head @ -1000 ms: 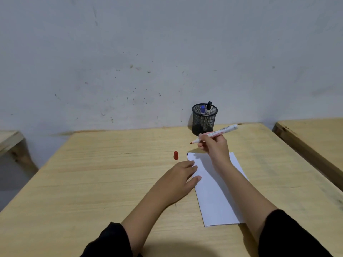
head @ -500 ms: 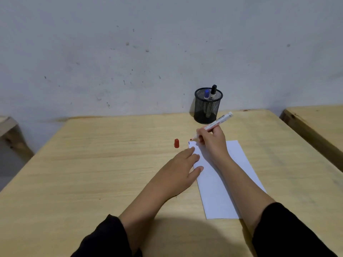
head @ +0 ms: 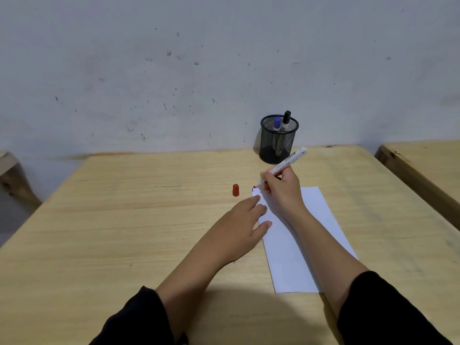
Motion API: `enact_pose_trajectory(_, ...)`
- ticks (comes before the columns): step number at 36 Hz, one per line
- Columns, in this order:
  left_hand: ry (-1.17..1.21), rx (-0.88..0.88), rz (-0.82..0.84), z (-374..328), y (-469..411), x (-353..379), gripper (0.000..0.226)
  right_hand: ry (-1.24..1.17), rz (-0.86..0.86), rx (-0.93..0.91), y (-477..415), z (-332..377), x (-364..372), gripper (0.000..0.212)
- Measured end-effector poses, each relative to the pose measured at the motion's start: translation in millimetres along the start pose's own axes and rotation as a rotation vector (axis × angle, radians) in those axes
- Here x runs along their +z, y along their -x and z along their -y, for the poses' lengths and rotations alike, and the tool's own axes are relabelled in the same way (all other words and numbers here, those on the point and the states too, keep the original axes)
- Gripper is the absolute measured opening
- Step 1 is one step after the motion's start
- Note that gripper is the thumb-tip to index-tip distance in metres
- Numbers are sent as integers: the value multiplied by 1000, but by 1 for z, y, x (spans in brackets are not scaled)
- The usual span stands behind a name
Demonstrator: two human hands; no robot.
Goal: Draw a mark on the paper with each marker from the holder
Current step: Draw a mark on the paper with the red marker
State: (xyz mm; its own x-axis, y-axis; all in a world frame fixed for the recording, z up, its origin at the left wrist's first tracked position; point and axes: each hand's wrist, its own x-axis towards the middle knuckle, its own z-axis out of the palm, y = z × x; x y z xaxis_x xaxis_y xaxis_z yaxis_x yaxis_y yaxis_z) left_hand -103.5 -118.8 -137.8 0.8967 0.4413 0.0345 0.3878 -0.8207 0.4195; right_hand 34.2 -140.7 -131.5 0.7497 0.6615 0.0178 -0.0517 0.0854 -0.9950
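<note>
A white sheet of paper [head: 303, 245] lies on the wooden table [head: 124, 232]. My right hand [head: 282, 189] grips an uncapped red marker [head: 283, 166], its tip touching the paper's far left corner beside a small dark mark. Its red cap [head: 235, 190] stands on the table just left of the paper. My left hand [head: 240, 226] lies flat, fingers spread, pressing the paper's left edge. A black mesh holder [head: 278, 143] at the back holds a blue marker [head: 276, 123] and a black marker [head: 286, 120].
A grey scuffed wall rises directly behind the table. A second wooden table [head: 428, 168] stands to the right across a narrow gap. Part of another wooden piece [head: 10, 175] shows at the far left.
My right hand lowered the red marker from above the paper until its tip reached the far left corner. My left hand slid slightly onto the paper's edge. The camera tilted down a little.
</note>
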Motion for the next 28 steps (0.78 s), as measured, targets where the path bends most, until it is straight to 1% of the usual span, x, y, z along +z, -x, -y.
enact_pose_trajectory(3, 10, 3, -4, 0, 0, -1, 45, 6, -3, -8, 0, 1, 1, 8)
enact_pose_trajectory(12, 28, 23, -26, 2, -1, -1, 43, 137, -21, -86, 0, 3, 0, 2)
enact_pose_trajectory(18, 25, 33, -31, 3, -2, 0, 43, 118, -15, -58, -1, 2, 0, 1)
enact_pose_trajectory(20, 27, 35, -32, 3, -2, 0, 43, 47, -23, -16, -2, 2, 0, 8)
enact_pose_trajectory(23, 31, 34, -33, 3, -2, 0, 43, -162, -41, 52, -3, 4, -2, 17)
enact_pose_trajectory(28, 26, 28, -29, 3, -3, 0, 43, -300, -70, 97, -4, 8, -8, 11)
